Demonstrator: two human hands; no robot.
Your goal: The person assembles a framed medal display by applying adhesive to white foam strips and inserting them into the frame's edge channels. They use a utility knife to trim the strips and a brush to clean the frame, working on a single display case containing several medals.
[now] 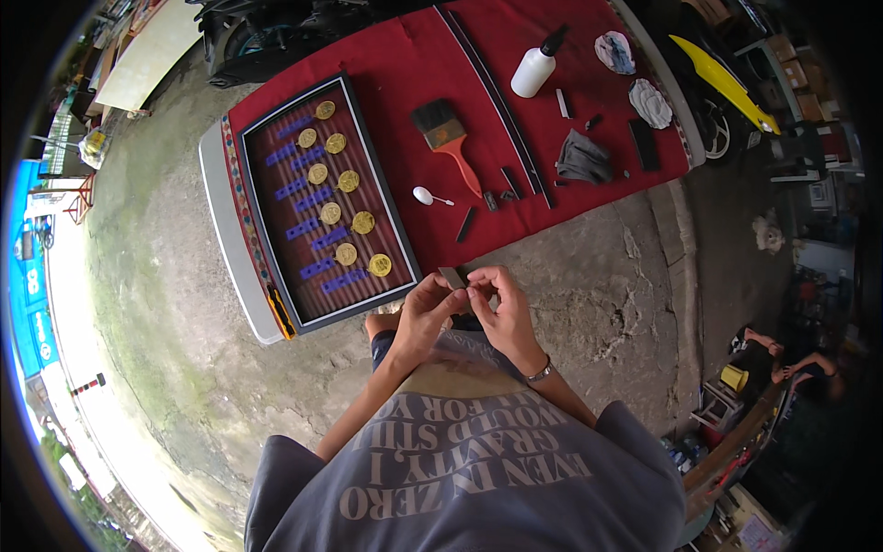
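My left hand (425, 311) and my right hand (503, 308) meet just off the near edge of the red-covered table. Fingertips of both pinch a small, flat, dark grey-brown piece (452, 276); its material is too small to tell. Closest to it on the cloth lies a short black strip (465, 224). To the left rests a dark-framed display case (397, 221) with gold medals on blue ribbons over a ridged maroon backing. A wide paintbrush (449, 147) with an orange handle and a white plastic spoon (424, 196) lie beyond my hands.
A yellow-and-black cutter (280, 313) sits at the table's left corner. Long black-and-white strips (492, 92) cross the red cloth (395, 55). Farther right are a white bottle (533, 72), a grey cloth (583, 158) and crumpled rags (651, 103). Another person's arm (809, 363) shows at far right.
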